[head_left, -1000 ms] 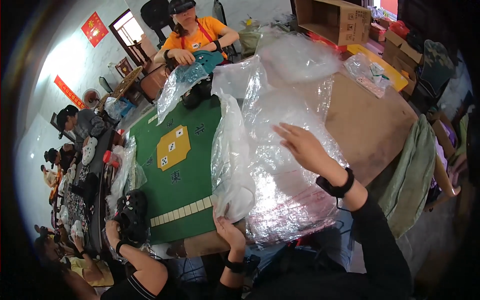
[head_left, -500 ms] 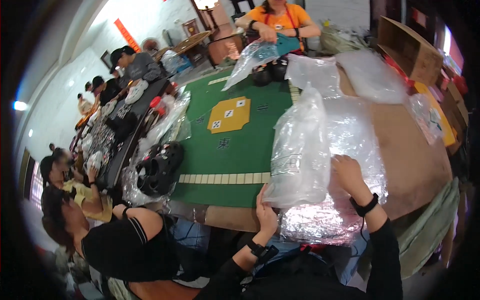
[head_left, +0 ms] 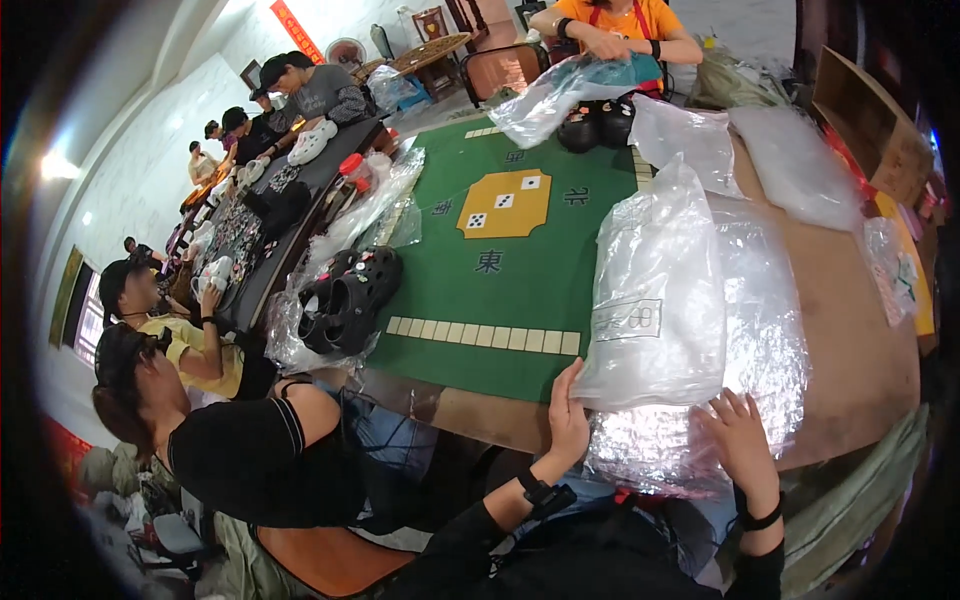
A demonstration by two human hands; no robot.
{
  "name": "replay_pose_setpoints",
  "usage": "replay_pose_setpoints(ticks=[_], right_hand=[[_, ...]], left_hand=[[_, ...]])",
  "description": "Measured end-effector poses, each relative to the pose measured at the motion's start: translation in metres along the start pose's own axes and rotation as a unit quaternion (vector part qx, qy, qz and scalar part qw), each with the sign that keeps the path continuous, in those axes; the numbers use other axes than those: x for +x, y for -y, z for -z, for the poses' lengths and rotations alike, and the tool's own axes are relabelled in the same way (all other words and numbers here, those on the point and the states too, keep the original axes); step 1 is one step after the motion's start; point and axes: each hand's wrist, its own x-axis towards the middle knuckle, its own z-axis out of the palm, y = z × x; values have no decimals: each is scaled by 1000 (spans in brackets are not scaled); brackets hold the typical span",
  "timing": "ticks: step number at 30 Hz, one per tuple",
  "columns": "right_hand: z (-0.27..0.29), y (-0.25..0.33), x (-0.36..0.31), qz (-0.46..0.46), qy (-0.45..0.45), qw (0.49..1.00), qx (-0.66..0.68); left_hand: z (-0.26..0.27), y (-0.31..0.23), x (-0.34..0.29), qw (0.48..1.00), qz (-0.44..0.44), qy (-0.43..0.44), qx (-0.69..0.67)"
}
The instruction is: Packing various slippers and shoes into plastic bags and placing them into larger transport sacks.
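Bag (head_left: 658,285) lies with left hand (head_left: 570,422) at its corner, grip unclear, and right hand (head_left: 743,440) splayed nearby.

Right of centre, a plastic bag (head_left: 655,270) lies partly on plastic sheeting (head_left: 765,320). A mat (head_left: 475,300) spreads mid-frame, clogs (head_left: 365,295) at its left edge; a carton (head_left: 868,120) sits upper right.

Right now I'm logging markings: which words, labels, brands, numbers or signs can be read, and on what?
Wording is left uncopied; it stands here:
Green mat: dark characters, readable, around its yellow panel.
Yellow panel: dotted white squares, like dice faces.
Plastic bag: a dark boxed mark, too small to read.
Red banner: marks too small to read.
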Motion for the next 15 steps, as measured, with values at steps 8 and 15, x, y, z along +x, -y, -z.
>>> replay_pose_setpoints(ticks=[8, 15], right_hand=[[-35, -2, -9, -46, 24, 998, 17], [-62, 26, 3, -127, -8, 992, -4]], left_hand=[[-2, 0, 0, 962, -106, 63, 242], [-12, -12, 2, 919, -133, 130, 347]])
